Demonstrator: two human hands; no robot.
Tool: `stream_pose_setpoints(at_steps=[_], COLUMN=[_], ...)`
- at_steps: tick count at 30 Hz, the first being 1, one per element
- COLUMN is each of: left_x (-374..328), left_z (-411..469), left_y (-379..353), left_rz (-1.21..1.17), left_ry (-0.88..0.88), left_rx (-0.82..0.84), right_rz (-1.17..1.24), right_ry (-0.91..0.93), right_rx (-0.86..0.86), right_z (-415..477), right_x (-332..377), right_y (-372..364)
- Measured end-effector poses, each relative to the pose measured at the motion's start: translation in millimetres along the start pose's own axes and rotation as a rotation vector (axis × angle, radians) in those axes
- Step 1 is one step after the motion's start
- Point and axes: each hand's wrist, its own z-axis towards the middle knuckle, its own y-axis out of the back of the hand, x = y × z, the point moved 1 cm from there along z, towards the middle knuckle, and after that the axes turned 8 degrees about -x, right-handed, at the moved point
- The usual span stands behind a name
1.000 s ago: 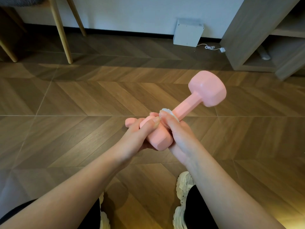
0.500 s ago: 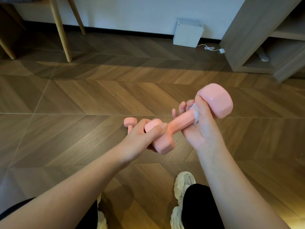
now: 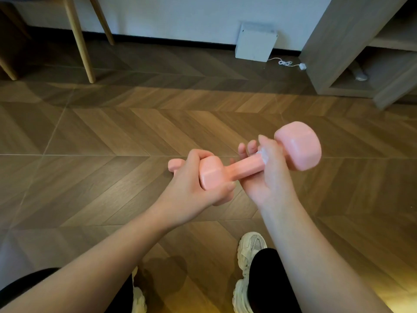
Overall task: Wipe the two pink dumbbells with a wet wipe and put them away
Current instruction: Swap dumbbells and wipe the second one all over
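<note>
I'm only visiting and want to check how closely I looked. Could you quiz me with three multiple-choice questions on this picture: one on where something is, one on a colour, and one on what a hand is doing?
1. Where is the second dumbbell?
A. On the floor, partly hidden behind the left hand
B. On a shelf
C. On a chair seat

2. What colour is the box against the wall?
A. Red
B. White
C. Black

3. What is the right hand doing?
A. Hanging loose
B. Pressing on the floor
C. Holding a wet wipe round the handle of the held dumbbell

Answers:
1 A: its pink end peeks out past the left hand, down on the floor.
2 B: the box is plainly white.
3 C: the fingers curl round the wipe and the handle, just below the far head.
</note>
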Motion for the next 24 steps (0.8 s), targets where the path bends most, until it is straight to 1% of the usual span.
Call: stream_pose_setpoints(at_steps=[2, 4, 7, 9, 11, 16, 18, 20, 21, 24], left_x=[-3, -5, -4, -4, -5, -8, -6, -7, -9, -18], left_z=[-2, -4, -4, -2, -1, -2, 1, 2, 1, -3], left_y=[0, 0, -2, 0, 2, 1, 1, 0, 1, 1], left_rz=[0.115, 0.156, 0.128, 0.112, 0.080, -0.165, -0.202, -0.274, -0.359, -0.612], left_ry=[-0.081, -0.129, -0.160, -0.172, -0.165, 0.023, 0.084, 0.158, 0.210, 0.481], left_rx=[-0.032, -0.060, -0.084, -0.092, -0.086, 0.004, 0.039, 0.132, 0.191, 0.427], right_rz=[-0.049, -0.168, -0.353, -0.402, -0.409, -0.425, -0.410, -0.310, -0.250, -0.109], right_ry=[0.035, 0.033, -0.054, -0.107, -0.109, -0.006, 0.044, 0.066, 0.074, 0.101], right_rx=[-0.021, -0.032, -0.034, -0.019, -0.002, 0.081, 0.111, 0.131, 0.126, 0.106], right_z=[0, -4, -11, -14, -14, -13, -10, -9, -8, -7], right_x=[-5, -16, -36, -41, -38, -24, -14, -3, 2, 15], right_y=[2, 2, 1, 0, 0, 0, -2, -6, -7, -8])
